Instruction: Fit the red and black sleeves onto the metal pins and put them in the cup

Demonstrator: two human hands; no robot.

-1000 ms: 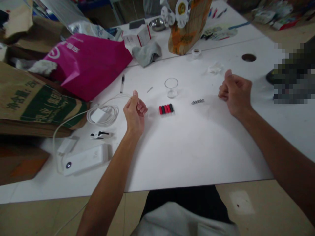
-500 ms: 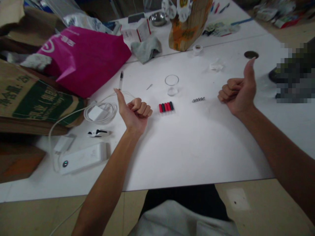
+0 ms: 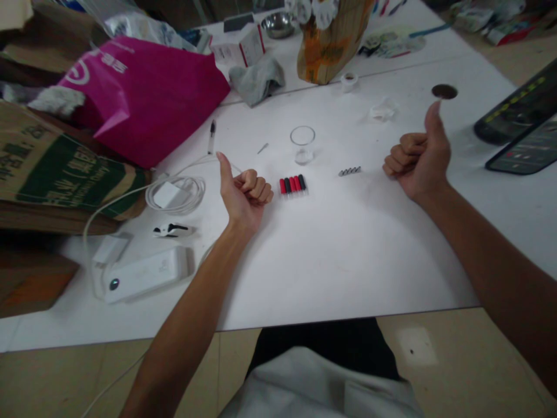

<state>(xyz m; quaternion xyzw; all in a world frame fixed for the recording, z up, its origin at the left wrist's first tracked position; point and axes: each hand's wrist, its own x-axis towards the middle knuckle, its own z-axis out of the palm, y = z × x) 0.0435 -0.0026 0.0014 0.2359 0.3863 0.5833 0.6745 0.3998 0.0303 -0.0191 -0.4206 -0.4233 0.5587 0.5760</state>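
The left hand (image 3: 247, 196) is above the white table (image 3: 339, 261), its fingers curled into a fist and its thumb raised; it grips nothing that shows. The right hand (image 3: 420, 159) makes the same shape, fingers folded in and thumb up, and likewise grips nothing visible. The two are well apart, with several small things on the table between them.

Nearest to the left hand, just to its right, is a row of five small tubes (image 3: 293, 184), side by side, red and black on the far part and clear at the near ends. From left to right the colours run red, black, red, red, black. Beyond the row is a clear glass cup (image 3: 303, 155). To the right of the row, between it and the right hand, lies a small dark, striped strip (image 3: 350, 171); what it is made of is too small to tell. A thin, pale little piece (image 3: 263, 148) lies to the left of the cup.

Left of the left hand are a coiled white cable (image 3: 198, 200), a white and black clip (image 3: 173, 230) and a white power bank (image 3: 145, 275) near the table's near edge. A pen (image 3: 212, 137) lies farther off, beside a large pink bag (image 3: 152, 104). Past the right hand, to the right, are a dark bottle (image 3: 513, 107) and a phone (image 3: 524, 152). A crumpled white tissue (image 3: 383, 110) lies on the far side.
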